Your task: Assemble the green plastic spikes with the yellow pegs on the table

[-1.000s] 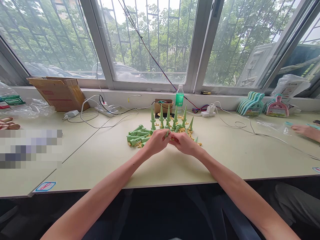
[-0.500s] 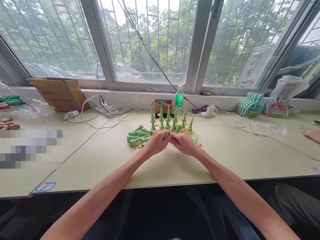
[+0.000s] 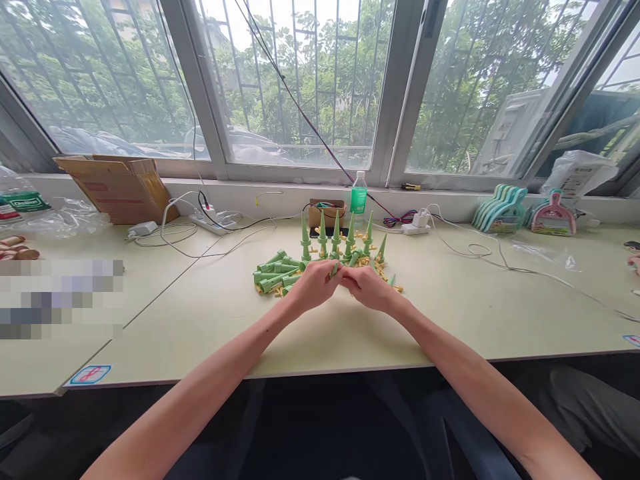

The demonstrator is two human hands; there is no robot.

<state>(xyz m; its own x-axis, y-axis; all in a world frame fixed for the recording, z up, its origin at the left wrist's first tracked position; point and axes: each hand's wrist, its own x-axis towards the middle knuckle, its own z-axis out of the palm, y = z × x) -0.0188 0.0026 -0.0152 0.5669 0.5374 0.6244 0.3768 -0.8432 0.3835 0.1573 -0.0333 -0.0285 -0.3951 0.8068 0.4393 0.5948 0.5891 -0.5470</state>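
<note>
My left hand [image 3: 317, 281] is closed around a green plastic spike piece [image 3: 334, 269], of which only a small part shows between the fingers. My right hand [image 3: 367, 285] meets it, fingertips pinched together against the left fingers; what they grip is hidden. Behind the hands stands a row of green plant watering spikes [image 3: 351, 235] with yellow valves, points upward. To the left lies a pile of green spike tubes [image 3: 273, 273]. Small yellow valves [image 3: 379, 268] are scattered to the right, with some loose green cones among them.
A green-labelled bottle [image 3: 359, 197] and a small cardboard box [image 3: 326, 213] stand behind the spikes. Power strips and white cables [image 3: 480, 252] run along the back. Dustpans [image 3: 554, 217] sit back right, a carton [image 3: 117, 190] back left. Another person's hand [image 3: 634, 263] shows at the right edge.
My two hands have stayed almost in place, still together. At the right edge, the other person's hand has shifted, with less of it in view and a dark object near it.
</note>
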